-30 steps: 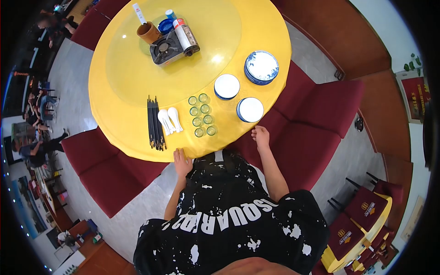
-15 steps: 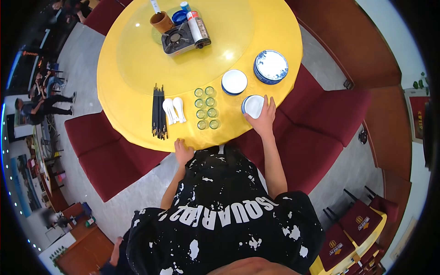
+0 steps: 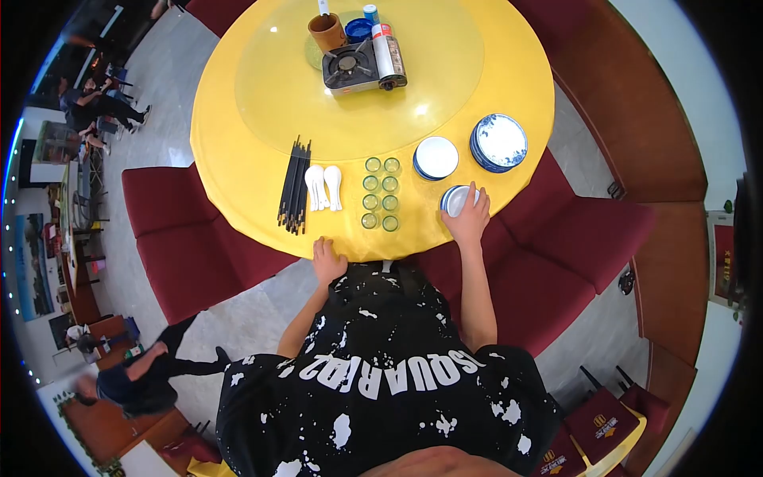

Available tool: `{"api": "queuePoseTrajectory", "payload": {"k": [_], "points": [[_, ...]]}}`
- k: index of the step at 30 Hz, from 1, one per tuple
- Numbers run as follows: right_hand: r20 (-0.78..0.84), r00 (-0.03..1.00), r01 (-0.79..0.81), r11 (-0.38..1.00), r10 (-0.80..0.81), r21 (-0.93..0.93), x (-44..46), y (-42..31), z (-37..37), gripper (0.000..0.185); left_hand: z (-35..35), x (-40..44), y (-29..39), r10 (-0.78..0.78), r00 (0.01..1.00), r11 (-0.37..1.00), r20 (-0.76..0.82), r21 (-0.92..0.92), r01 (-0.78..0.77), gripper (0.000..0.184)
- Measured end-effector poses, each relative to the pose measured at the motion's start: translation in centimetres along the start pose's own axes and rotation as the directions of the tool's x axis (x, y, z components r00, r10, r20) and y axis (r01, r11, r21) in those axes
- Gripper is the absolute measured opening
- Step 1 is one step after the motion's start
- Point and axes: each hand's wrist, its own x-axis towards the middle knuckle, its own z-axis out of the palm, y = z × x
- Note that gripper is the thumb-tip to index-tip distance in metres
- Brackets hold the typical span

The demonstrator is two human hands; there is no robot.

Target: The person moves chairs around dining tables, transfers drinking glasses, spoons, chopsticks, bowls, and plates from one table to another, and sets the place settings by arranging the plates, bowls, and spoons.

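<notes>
"Bowls (image 3: 455, 202): any change?"

"Yes. The right hand (image 3: 469, 218), beside the yellow table (image 3: 238, 211) a second ago, now spans that small stack near the edge (clamped or just touching, I can't tell). So bowls are now what's being handled."

"And the left hand (image 3: 328, 261)?"

"At the table's edge, thumb and fingers apart, nothing visible in it."

"Readable writing?"

"'SQUAR' on the black shirt (image 3: 373, 318); the gas can's (image 3: 388, 52) label is too small."
</notes>
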Motion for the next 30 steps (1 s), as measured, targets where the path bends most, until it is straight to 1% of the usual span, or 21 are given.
{"api": "queuePoseTrajectory", "payload": {"k": [3, 4, 7, 8, 9, 10, 11, 12, 13, 15, 17, 20, 23, 24, 27, 30], "points": [[-0.013, 1.0, 0.021, 1.0, -0.022, -0.02, 0.2, 0.8, 0.6, 0.107, 0.1, 0.2, 0.2, 0.034, 0.999, 0.999, -0.029, 0.014, -0.033, 0.053], [0.045, 0.999, 0.01, 0.999, -0.007, -0.05, 0.1, 0.7, 0.0, 0.108, 0.1, 0.2, 0.3, 0.035, 0.999, 0.999, -0.027, 0.015, -0.034, 0.053], [-0.007, 0.993, -0.115, 0.98, 0.118, 0.163, 1.3, 2.3, 1.2, 0.106, -0.6, 0.5, 0.8, 0.026, 1.0, 0.999, -0.007, 0.024, -0.026, 0.052], [-0.093, 0.984, -0.128, 0.966, 0.152, 0.224, 2.3, 3.6, 1.6, 0.097, -0.9, 0.6, 1.2, 0.007, 1.0, 1.0, 0.007, 0.03, -0.007, 0.052], [-0.102, 0.956, -0.224, 0.91, 0.274, 0.348, 3.8, 5.0, 1.8, 0.09, -1.2, 0.8, 1.6, -0.015, 1.0, 0.999, 0.018, 0.037, 0.014, 0.052], [-0.094, 0.917, -0.304, 0.831, 0.388, 0.466, 5.5, 6.2, 1.8, 0.083, -1.2, 0.8, 1.8, -0.02, 1.0, 0.999, -0.003, 0.041, 0.02, 0.052], [-0.009, 0.873, -0.385, 0.699, 0.488, 0.602, 7.1, 7.1, 1.2, 0.076, -1.2, 0.9, 1.7, -0.004, 1.0, 0.999, -0.009, 0.039, 0.005, 0.052], [0.077, 0.812, -0.451, 0.538, 0.579, 0.712, 8.6, 8.0, 0.6, 0.07, -1.2, 0.9, 1.5, 0.007, 1.0, 0.999, -0.016, 0.039, -0.006, 0.052], [0.237, 0.748, -0.513, 0.313, 0.62, 0.799, 10.2, 8.4, -0.4, 0.065, -1.3, 0.8, 1.3, 0.015, 1.0, 0.999, -0.026, 0.04, -0.014, 0.052], [0.374, 0.701, -0.558, 0.14, 0.608, 0.818, 12.5, 9.1, -1.7, 0.058, -1.4, 0.8, 1.2, 0.018, 1.0, 0.999, -0.016, 0.04, -0.018, 0.05], [0.333, 0.741, -0.565, 0.273, 0.584, 0.778, 14.5, 9.5, -1.9, 0.053, -1.6, 1.0, 0.5, 0.027, 1.0, 0.999, 0.009, 0.025, -0.027, 0.049], [0.343, 0.703, -0.621, 0.302, 0.623, 0.723, 16.6, 10.1, -1.4, 0.046, -1.7, 1.0, -0.1, 0.037, 0.999, 0.999, 0.003, 0.01, -0.037, 0.048], [0.292, 0.744, -0.605, 0.421, 0.601, 0.675, 16.6, 10.1, -1.3, 0.042, -1.6, 0.7, -0.4, 0.028, 0.999, 1.0, 0.037, -0.004, -0.028, 0.048], [0.279, 0.735, -0.614, 0.43, 0.619, 0.662, 16.7, 9.8, -1.4, 0.036, -1.6, 0.6, -0.4, 0.033, 0.999, 0.999, 0.037, -0.008, -0.033, 0.048], [0.281, 0.757, -0.608, 0.479, 0.589, 0.633, 16.9, 10.1, -1.1, 0.034, -1.3, 0.6, -1.1, 0.032, 0.999, 0.999, 0.026, -0.019, -0.031, 0.048], [0.333, 0.755, -0.608, 0.413, 0.565, 0.677, 16.9, 10.4, -0.8, 0.027, -0.7, 0.4, -1.5, 0.007, 1.0, 1.0, 0.024, -0.019, -0.006, 0.048]]}}
